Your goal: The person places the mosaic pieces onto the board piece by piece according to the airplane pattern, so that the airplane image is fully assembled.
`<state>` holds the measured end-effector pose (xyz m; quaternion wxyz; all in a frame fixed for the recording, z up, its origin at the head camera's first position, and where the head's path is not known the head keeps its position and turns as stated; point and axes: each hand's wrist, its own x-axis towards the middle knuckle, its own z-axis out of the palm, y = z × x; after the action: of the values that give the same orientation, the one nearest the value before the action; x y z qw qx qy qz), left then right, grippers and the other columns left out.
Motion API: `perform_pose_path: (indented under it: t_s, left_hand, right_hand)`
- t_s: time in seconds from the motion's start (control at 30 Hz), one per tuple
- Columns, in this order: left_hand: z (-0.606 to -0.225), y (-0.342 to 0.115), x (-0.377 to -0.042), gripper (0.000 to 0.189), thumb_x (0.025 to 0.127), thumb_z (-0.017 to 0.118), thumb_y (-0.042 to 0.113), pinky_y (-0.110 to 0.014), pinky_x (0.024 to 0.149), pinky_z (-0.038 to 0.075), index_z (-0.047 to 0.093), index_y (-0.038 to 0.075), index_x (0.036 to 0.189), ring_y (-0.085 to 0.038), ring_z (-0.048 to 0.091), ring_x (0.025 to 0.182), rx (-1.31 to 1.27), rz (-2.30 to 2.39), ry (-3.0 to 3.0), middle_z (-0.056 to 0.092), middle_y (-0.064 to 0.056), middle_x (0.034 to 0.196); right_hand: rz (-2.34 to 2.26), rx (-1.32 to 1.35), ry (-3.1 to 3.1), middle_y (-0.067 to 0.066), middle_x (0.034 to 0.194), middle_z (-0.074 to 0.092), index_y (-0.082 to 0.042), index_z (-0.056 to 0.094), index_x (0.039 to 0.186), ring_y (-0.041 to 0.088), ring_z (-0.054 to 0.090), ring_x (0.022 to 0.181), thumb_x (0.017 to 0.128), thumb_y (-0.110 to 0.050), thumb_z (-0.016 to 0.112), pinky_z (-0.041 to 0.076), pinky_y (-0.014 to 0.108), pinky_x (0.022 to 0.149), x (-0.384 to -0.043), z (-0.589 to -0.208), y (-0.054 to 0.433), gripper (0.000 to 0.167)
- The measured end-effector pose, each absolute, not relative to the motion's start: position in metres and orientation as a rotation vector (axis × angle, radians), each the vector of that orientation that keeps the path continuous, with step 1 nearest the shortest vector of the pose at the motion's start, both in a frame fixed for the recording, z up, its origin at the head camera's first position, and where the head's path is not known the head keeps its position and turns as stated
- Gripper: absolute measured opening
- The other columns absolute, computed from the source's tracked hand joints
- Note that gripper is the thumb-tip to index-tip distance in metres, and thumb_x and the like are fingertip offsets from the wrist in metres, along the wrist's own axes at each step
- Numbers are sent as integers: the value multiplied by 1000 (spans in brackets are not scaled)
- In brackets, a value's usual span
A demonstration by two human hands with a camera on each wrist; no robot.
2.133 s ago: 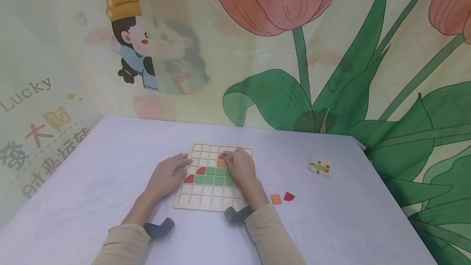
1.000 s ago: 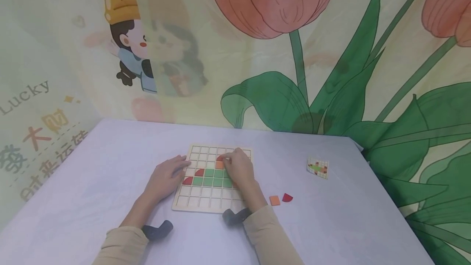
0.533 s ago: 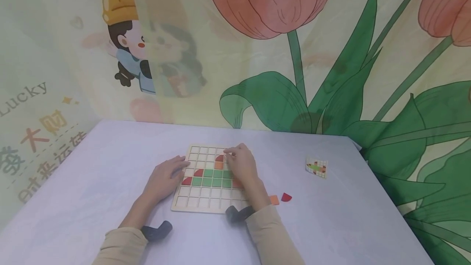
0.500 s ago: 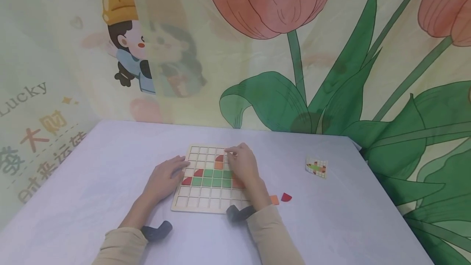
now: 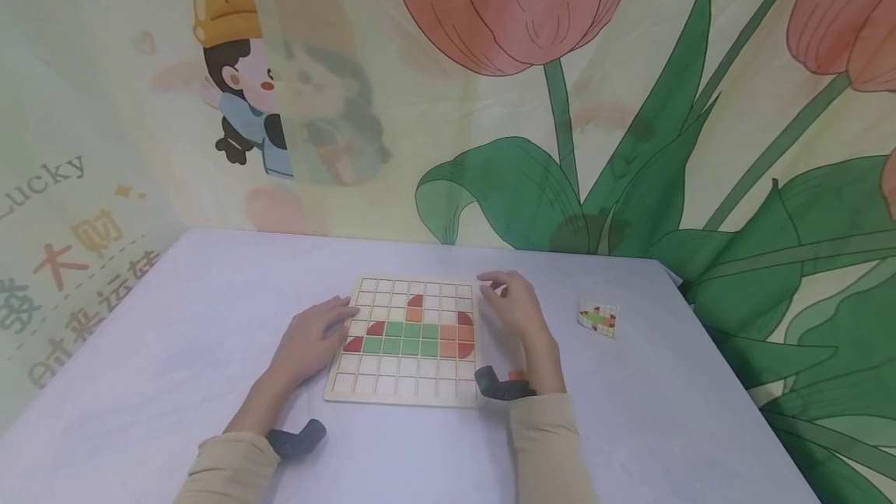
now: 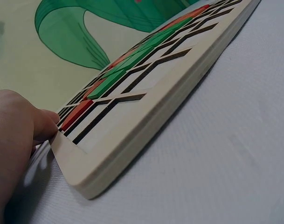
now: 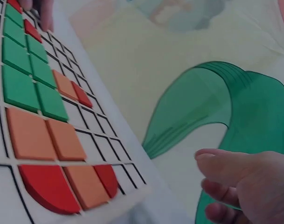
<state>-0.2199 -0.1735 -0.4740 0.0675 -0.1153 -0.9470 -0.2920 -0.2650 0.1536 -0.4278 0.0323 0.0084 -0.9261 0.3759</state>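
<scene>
A pale wooden grid board (image 5: 399, 389) lies flat on the table. Green square tiles (image 5: 411, 347) fill part of two rows, with orange square tiles (image 5: 448, 341) to their right. Red quarter-circle tiles (image 5: 376, 328) sit at several ends of the pattern. My left hand (image 5: 318, 337) touches the board's left edge with its fingertips; in the left wrist view its thumb is at the rim. Off the board's right side hovers my right hand (image 5: 514, 306), fingers loosely bent and nothing between them. The right wrist view shows this hand (image 7: 253, 179) apart from the tiles.
A loose orange tile (image 5: 516, 375) lies right of the board, mostly hidden by the right wrist. Farther right is a small pattern card (image 5: 598, 319). A white cloth covers the table (image 5: 392, 457), and a printed backdrop (image 5: 490, 99) stands behind it.
My right hand has moved from the board's upper middle to beyond its right edge, uncovering the right-hand tiles. The loose red tile is now hidden. My left hand has stayed at the edge.
</scene>
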Motion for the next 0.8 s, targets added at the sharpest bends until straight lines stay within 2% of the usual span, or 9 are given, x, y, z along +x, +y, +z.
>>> perform_pose_path:
  t_s: [0.2, 0.3, 0.4, 0.53, 0.67, 0.8]
  left_hand:
    - [-474, -172, -221, 36, 92, 53, 17, -60, 111, 28, 60, 10, 126, -38, 39, 135, -347, -901, -2858, 50, -13, 142]
    - [-473, -173, -221, 36, 91, 53, 16, -60, 110, 28, 60, 9, 126, -39, 40, 135, -359, -896, -2855, 50, -14, 142]
    - [-472, -175, -221, 37, 91, 53, 15, -60, 110, 29, 61, 8, 126, -39, 41, 134, -371, -885, -2846, 50, -14, 141]
    - [-472, -177, -222, 37, 91, 51, 15, -60, 110, 28, 60, 8, 126, -39, 40, 135, -369, -883, -2848, 50, -14, 142]
    - [-473, -176, -222, 37, 91, 51, 16, -60, 111, 27, 60, 9, 127, -39, 38, 135, -367, -897, -2854, 49, -14, 143]
    - [-473, -173, -221, 37, 91, 51, 16, -60, 111, 27, 60, 9, 127, -39, 38, 136, -366, -903, -2856, 49, -13, 143]
  right_hand:
    - [1132, 22, -3011, 11, 123, 57, -22, 58, 130, 26, 51, 103, 88, -25, 68, 52, 30, 71, -257, -426, 195, 43]
    - [1105, 16, -3107, 14, 135, 46, -24, 53, 135, 32, 46, 117, 83, -24, 73, 55, 41, 82, -249, -427, 209, 56]
    - [1014, 19, -3246, 17, 143, 34, -28, 46, 140, 37, 37, 128, 76, -27, 79, 49, 55, 93, -241, -428, 217, 72]
    - [850, 66, -3384, 17, 147, 26, -29, 41, 144, 39, 30, 132, 68, -31, 85, 47, 58, 93, -231, -431, 219, 88]
    - [823, 79, -3392, 15, 149, 24, -28, 40, 145, 39, 26, 133, 67, -29, 86, 47, 56, 93, -229, -434, 216, 90]
    - [835, 49, -3373, 14, 150, 23, -29, 41, 144, 38, 25, 134, 70, -28, 83, 48, 55, 92, -229, -436, 212, 86]
